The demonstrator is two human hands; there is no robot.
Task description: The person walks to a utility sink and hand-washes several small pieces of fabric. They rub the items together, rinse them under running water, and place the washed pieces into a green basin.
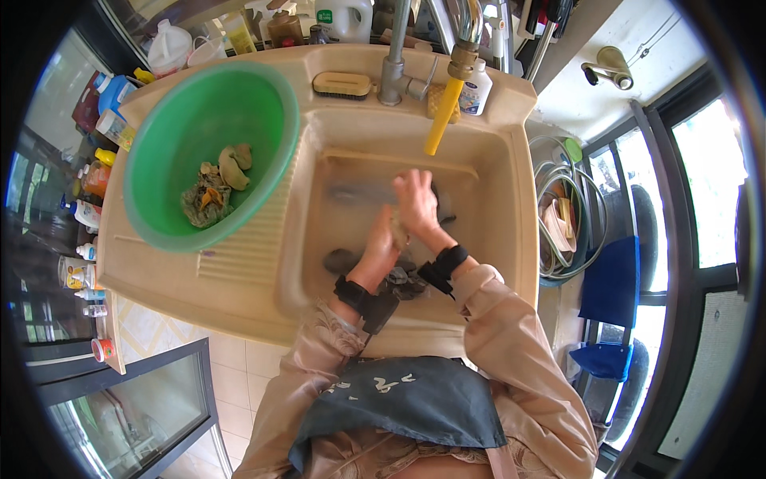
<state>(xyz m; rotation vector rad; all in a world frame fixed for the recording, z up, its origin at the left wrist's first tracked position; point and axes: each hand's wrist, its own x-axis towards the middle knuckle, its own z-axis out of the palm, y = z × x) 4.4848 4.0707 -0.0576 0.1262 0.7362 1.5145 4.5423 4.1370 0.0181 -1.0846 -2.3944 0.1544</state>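
Observation:
My left hand [381, 243] and my right hand [417, 202] meet over the middle of a beige sink basin [502, 197]. Between them is a small light-coloured cloth item [398, 230], mostly hidden by the fingers; my left hand grips it. The right hand presses on it from above, its grip partly hidden. Cloudy water stands in the basin, with dark wet fabric [407, 281] below my wrists and a dark piece [340, 261] left of them. In a green plastic basin [134, 179] on the left lie crumpled grey cloth [200, 203] and light beige cloth pieces [232, 169].
A faucet [392, 78] and a yellow hose end [444, 117] rise at the back edge. Beside them are a scrub brush [342, 85], a sponge [441, 103] and a white bottle [477, 88]. Several bottles line the left. A coiled hose [598, 239] hangs at the right.

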